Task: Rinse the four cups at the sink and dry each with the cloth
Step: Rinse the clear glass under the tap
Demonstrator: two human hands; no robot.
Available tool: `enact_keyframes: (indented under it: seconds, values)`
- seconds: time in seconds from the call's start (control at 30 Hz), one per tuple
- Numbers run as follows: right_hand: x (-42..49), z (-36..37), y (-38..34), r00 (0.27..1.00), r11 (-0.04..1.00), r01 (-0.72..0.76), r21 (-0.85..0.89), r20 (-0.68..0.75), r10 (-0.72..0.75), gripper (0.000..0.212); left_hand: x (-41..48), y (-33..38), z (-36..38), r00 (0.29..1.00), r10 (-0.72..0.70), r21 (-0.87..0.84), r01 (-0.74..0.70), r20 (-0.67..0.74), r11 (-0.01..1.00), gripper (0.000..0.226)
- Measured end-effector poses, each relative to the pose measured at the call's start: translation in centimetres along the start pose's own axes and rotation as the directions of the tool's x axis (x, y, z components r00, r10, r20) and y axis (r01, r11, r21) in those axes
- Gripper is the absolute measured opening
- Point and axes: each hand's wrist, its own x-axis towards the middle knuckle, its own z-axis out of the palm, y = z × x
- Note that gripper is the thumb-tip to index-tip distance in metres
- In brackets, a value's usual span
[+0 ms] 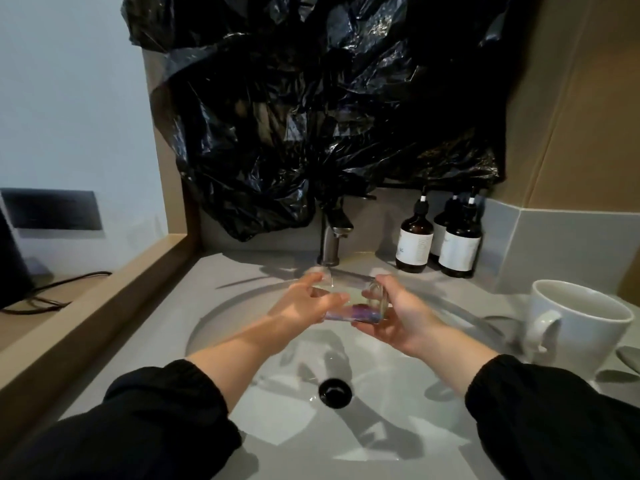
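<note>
A clear glass cup (349, 301) with a purple-tinted base is held over the sink basin (263, 344), under the spout of the dark tap (332, 233). A thin stream of water runs into it. My left hand (304, 301) grips its left side, fingers curled round the rim and wall. My right hand (391, 313) cradles its right side and bottom, thumb on the wall. A white mug (578, 327) stands on the counter to the right of the basin. No cloth is in view.
Three brown pump bottles (440, 237) stand at the back right of the counter. A black plastic bag (329, 109) covers the wall above the tap. The black drain (335, 392) sits in the basin. A wooden ledge (104, 306) runs along the left.
</note>
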Motion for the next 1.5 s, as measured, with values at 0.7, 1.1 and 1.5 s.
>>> enact_keyframes:
  seconds: [0.7,1.1,1.5]
  values:
    - [0.6,1.1,-1.5,0.786,0.094,0.416,-0.905,0.305,-0.537,0.035,1.5,-2.8,-0.6,0.973,0.192,0.576,-0.229,0.125,0.784,0.06]
    - [0.7,-0.6,-0.9,0.997,0.991,-0.064,0.117,-0.044,0.07,0.039,0.5,-0.5,0.3,0.993,0.044,0.023,-0.046,0.112,0.999,0.09]
    - [1.1,0.0,-1.7,0.966,0.968,-0.136,-0.212,0.187,0.177,0.049,0.3,0.5,1.1,0.985,-0.067,-0.588,-0.039,-0.157,0.808,0.06]
